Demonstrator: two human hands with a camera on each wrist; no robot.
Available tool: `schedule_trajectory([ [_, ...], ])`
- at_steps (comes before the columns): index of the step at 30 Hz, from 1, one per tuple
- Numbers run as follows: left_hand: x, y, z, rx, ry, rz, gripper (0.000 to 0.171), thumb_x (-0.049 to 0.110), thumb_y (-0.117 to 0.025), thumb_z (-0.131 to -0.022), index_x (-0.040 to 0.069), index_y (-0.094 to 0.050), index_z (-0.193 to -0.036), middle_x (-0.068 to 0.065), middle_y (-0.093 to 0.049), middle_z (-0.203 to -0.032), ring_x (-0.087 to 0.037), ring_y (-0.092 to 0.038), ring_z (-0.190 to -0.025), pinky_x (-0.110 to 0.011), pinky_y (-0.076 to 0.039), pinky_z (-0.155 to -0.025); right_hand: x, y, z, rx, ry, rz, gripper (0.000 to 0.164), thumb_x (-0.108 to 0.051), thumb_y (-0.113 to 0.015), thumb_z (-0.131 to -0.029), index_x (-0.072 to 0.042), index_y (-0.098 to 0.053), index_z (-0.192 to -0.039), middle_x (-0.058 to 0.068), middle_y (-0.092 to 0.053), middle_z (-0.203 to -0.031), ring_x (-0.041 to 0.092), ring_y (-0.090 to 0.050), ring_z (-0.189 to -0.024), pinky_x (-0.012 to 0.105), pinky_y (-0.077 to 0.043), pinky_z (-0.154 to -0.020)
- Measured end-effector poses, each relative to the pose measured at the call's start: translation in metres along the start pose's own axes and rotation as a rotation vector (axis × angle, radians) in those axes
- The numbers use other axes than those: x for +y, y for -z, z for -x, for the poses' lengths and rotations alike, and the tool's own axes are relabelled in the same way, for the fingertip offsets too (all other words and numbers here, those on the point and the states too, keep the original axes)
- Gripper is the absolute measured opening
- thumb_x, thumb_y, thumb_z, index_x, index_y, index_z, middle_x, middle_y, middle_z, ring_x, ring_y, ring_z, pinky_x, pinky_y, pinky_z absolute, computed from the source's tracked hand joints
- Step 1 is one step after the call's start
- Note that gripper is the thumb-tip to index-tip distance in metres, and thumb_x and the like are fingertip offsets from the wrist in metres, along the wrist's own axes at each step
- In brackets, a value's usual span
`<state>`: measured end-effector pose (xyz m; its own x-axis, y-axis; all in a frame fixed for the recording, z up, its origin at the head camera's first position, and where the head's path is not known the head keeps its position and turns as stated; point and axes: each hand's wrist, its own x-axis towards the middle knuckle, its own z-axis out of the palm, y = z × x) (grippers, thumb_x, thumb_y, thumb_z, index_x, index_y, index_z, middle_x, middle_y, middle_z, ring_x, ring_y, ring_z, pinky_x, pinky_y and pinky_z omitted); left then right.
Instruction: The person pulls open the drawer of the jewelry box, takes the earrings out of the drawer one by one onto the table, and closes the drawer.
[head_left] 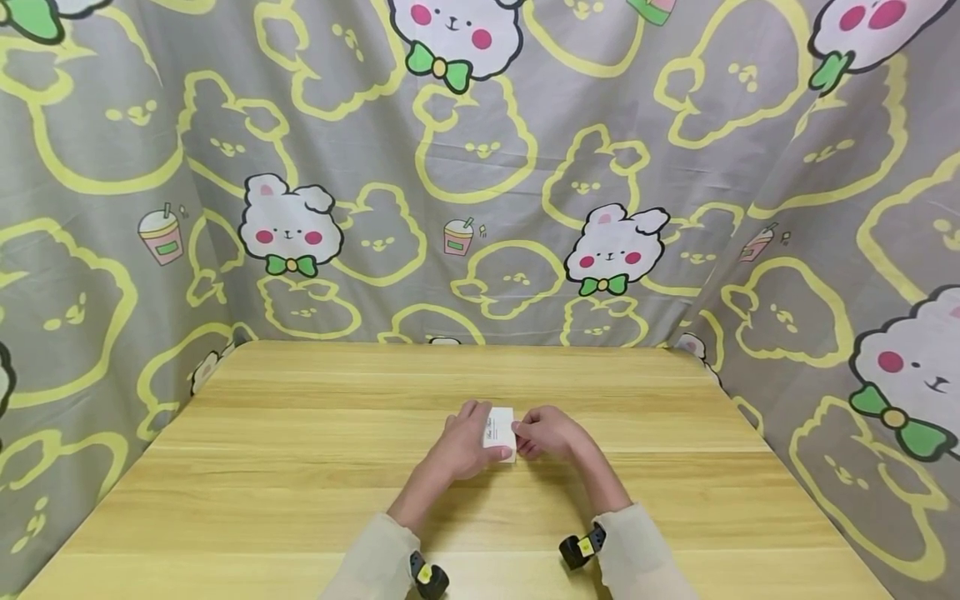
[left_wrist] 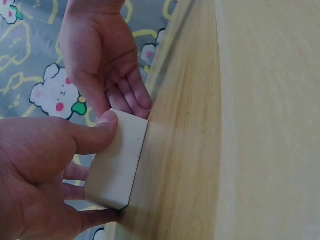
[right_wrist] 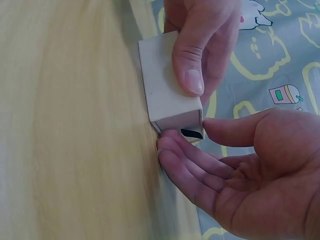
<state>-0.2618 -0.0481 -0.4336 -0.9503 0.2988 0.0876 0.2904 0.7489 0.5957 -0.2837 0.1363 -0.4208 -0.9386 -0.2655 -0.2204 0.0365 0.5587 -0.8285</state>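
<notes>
A small white box [head_left: 500,423] with dark script lettering on its upper face is at the middle of the wooden table. My left hand [head_left: 467,442] grips it from the left, thumb along the near side and fingers at the far side. At the box's right end is my right hand [head_left: 551,432], its thumb and curled fingertips pinching that end. In the right wrist view, a dark strip [right_wrist: 192,133] shows on the end face between thumb and fingers. The left wrist view shows the box's plain side [left_wrist: 120,157] under the left thumb.
The wooden table [head_left: 300,492] extends around both hands. A grey curtain [head_left: 517,167] with yellow outlines and white cartoon animals hangs behind it and on both sides. Small black devices [head_left: 581,548] are strapped at both wrists, by the light sleeves.
</notes>
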Motion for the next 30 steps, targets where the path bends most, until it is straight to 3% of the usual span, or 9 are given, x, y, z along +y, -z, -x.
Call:
schedule_trajectory([
  [12,-0.0011,0.0014,0.0009,-0.001,0.014,-0.001,0.08,0.032,-0.08,-0.088,-0.001,-0.042,-0.149,-0.021,-0.048,-0.145,-0.033,-0.051,-0.11,-0.045,-0.046,-0.088,0.0023,0.0008,-0.0036,-0.032,-0.008,-0.067,0.016,-0.004,-0.057,-0.099,0.011,-0.063,-0.1,0.018,-0.069,-0.089,0.023,-0.068,-0.078,0.037,-0.059,-0.074],
  [20,-0.0004,0.0027,0.003,0.004,0.03,0.015,0.087,0.032,-0.081,-0.087,-0.007,-0.036,-0.151,-0.023,-0.045,-0.149,-0.036,-0.051,-0.114,-0.048,-0.046,-0.094,0.0016,-0.0005,-0.0035,-0.03,0.007,-0.077,0.015,-0.003,-0.059,-0.096,0.011,-0.064,-0.1,0.02,-0.069,-0.088,0.026,-0.069,-0.078,0.039,-0.059,-0.074],
  [30,0.0035,0.0017,0.0022,-0.01,0.044,0.01,0.085,0.033,-0.079,-0.089,-0.005,-0.036,-0.152,-0.021,-0.044,-0.15,-0.034,-0.05,-0.112,-0.048,-0.046,-0.093,0.0078,-0.0027,-0.0064,0.029,0.035,-0.134,0.011,0.002,-0.062,-0.088,0.011,-0.065,-0.094,0.019,-0.07,-0.083,0.023,-0.068,-0.073,0.035,-0.059,-0.069],
])
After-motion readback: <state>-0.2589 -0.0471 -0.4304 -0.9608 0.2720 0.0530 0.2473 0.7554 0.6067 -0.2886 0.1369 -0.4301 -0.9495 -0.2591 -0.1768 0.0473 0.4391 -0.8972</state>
